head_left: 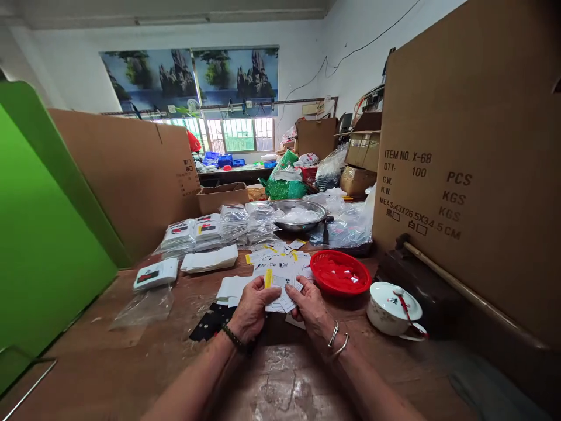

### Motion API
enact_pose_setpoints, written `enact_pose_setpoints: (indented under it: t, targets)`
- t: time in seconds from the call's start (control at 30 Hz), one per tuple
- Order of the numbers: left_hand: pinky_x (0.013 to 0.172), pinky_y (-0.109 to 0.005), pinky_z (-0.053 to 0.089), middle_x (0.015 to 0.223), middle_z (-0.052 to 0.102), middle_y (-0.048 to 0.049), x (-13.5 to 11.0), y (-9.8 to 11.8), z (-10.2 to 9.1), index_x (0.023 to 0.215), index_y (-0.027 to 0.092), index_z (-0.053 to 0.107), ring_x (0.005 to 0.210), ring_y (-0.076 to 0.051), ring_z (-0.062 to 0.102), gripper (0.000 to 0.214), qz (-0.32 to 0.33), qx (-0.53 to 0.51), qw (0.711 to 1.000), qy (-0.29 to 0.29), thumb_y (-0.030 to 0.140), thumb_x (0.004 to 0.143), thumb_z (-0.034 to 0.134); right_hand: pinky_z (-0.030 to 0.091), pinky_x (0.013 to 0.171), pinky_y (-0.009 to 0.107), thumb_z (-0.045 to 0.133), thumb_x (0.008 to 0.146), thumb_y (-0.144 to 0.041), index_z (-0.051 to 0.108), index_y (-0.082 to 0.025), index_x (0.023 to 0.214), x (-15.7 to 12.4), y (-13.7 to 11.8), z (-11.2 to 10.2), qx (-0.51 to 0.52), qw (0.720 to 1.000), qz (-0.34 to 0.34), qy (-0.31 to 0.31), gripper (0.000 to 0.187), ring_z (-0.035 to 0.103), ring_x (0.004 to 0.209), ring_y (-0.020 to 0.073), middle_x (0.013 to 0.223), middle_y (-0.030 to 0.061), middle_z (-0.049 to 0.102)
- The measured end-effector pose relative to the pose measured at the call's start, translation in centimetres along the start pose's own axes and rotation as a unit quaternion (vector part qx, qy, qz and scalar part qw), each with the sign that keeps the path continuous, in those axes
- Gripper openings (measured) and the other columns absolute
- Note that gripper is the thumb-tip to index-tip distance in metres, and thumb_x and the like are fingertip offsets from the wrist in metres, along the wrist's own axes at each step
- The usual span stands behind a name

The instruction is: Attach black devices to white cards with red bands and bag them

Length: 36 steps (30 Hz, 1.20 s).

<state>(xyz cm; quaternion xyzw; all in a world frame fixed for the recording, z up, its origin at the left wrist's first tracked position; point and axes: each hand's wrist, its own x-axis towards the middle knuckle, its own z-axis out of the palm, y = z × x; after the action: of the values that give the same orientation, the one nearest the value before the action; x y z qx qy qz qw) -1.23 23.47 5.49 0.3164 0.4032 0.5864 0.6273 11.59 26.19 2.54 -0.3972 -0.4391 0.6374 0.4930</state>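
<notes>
My left hand [252, 305] and my right hand [312, 305] are closed on printed paper cards [280, 290], white with a yellow strip, gripped by their side edges with both thumbs on top. Right behind them spreads a loose pile of similar white cards [272, 261] on the table. Left of my left hand lie some folded white papers [228, 289] and black pieces with metal snaps [205, 325]. A red basket [340, 273] with red items in it stands just beyond my right hand. How many cards I hold cannot be made out.
A lidded white cup [394, 309] stands at the right. Packed plastic bags [205, 229] and a steel bowl [322, 210] line the back. A stack of white packets [155, 273] lies left. Cardboard walls [127, 175] and a green panel [44, 222] border the table.
</notes>
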Motion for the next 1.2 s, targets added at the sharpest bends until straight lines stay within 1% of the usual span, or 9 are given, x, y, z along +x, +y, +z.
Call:
enact_pose_setpoints:
  t: [0.23, 0.43, 0.53, 0.63, 0.73, 0.8, 0.97, 1.03, 1.2]
  targets:
    - [0.076, -0.042, 0.059, 0.094, 0.074, -0.0126, -6.8, -3.4, -0.1, 0.120, 0.014, 0.058, 0.080, -0.026, 0.072, 0.036, -0.140, -0.205, 0.967, 0.061, 0.015, 0.083, 0.059, 0.045, 0.046, 0.023, 0.057, 0.078, -0.032, 0.050, -0.019, 0.117, -7.1, 1.8, 0.5, -0.144, 0.988, -0.046, -0.026, 0.041, 0.057, 0.053, 0.0122, 0.078, 0.0004, 0.065]
    - [0.076, -0.041, 0.060, 0.092, 0.073, -0.0137, -10.3, -6.4, 0.3, 0.123, 0.014, 0.055, 0.077, -0.024, 0.072, 0.033, -0.224, -0.257, 0.933, 0.118, 0.012, 0.092, 0.042, 0.049, 0.082, 0.032, 0.059, 0.083, -0.025, 0.059, -0.029, 0.123, -14.2, 0.4, -2.1, -0.471, 0.868, -0.158, -0.023, 0.041, 0.059, 0.096, 0.0198, 0.107, 0.0054, 0.054]
    - [0.075, -0.044, 0.059, 0.098, 0.072, -0.0138, -11.7, -6.6, 0.2, 0.116, 0.016, 0.057, 0.079, -0.024, 0.072, 0.031, -0.219, -0.246, 0.937, 0.114, 0.009, 0.090, 0.042, 0.047, 0.085, 0.030, 0.055, 0.088, -0.026, 0.059, -0.024, 0.124, -15.6, -1.7, -6.4, -0.545, 0.822, -0.165, 0.033, 0.037, 0.057, 0.098, 0.0189, 0.114, 0.0080, 0.053]
    - [0.069, -0.041, 0.059, 0.096, 0.071, -0.0118, -13.1, -6.3, 0.1, 0.109, 0.017, 0.061, 0.069, -0.020, 0.069, 0.024, -0.208, -0.246, 0.943, 0.079, 0.014, 0.090, 0.047, 0.041, 0.094, 0.041, 0.051, 0.088, -0.020, 0.063, -0.016, 0.117, -16.8, -3.0, -13.2, -0.679, 0.694, -0.139, 0.196, 0.032, 0.051, 0.108, 0.0273, 0.119, 0.0148, 0.055]
    - [0.062, -0.036, 0.056, 0.096, 0.070, -0.0147, -14.4, -6.1, 0.1, 0.106, 0.014, 0.063, 0.069, -0.021, 0.067, 0.031, -0.213, -0.287, 0.934, -0.021, 0.038, 0.090, 0.053, 0.044, 0.076, 0.045, 0.057, 0.084, -0.025, 0.064, -0.010, 0.112, -18.2, -1.5, -20.7, -0.739, 0.583, 0.003, 0.338, 0.032, 0.052, 0.098, 0.0344, 0.116, 0.0237, 0.055]
    - [0.065, -0.035, 0.056, 0.098, 0.070, -0.0154, -14.9, -6.3, 0.2, 0.108, 0.013, 0.063, 0.079, -0.024, 0.068, 0.039, -0.212, -0.300, 0.929, -0.051, 0.045, 0.086, 0.057, 0.043, 0.072, 0.043, 0.049, 0.087, -0.023, 0.068, -0.012, 0.097, -18.8, 0.4, -24.7, -0.756, 0.563, 0.019, 0.333, 0.024, 0.054, 0.090, 0.0325, 0.107, 0.0222, 0.059]
    - [0.069, -0.030, 0.054, 0.095, 0.072, -0.0101, -15.6, -7.3, 0.1, 0.110, 0.015, 0.062, 0.076, -0.018, 0.067, 0.030, -0.181, -0.277, 0.943, -0.044, 0.024, 0.082, 0.066, 0.040, 0.076, 0.045, 0.049, 0.081, -0.017, 0.066, -0.018, 0.074, -18.8, 1.3, -25.6, -0.735, 0.577, -0.053, 0.352, 0.018, 0.053, 0.096, 0.0342, 0.101, 0.0219, 0.059]
    - [0.063, -0.029, 0.052, 0.095, 0.071, -0.0096, -15.9, -7.6, 0.2, 0.112, 0.016, 0.062, 0.069, -0.016, 0.066, 0.033, -0.173, -0.269, 0.947, -0.039, 0.030, 0.083, 0.066, 0.039, 0.085, 0.049, 0.052, 0.078, -0.018, 0.066, -0.017, 0.086, -18.6, 0.5, -21.1, -0.693, 0.609, -0.131, 0.362, 0.016, 0.048, 0.111, 0.0372, 0.120, 0.0222, 0.054]
    - [0.055, -0.027, 0.050, 0.085, 0.069, -0.0076, -16.2, -8.0, 0.9, 0.102, 0.016, 0.064, 0.066, -0.017, 0.064, 0.053, -0.139, -0.239, 0.961, -0.002, 0.064, 0.079, 0.057, 0.039, 0.099, 0.045, 0.054, 0.085, -0.034, 0.058, -0.021, 0.116, -20.0, 1.3, -4.4, -0.472, 0.832, -0.287, 0.052, 0.034, 0.051, 0.116, 0.0274, 0.123, 0.0121, 0.059]
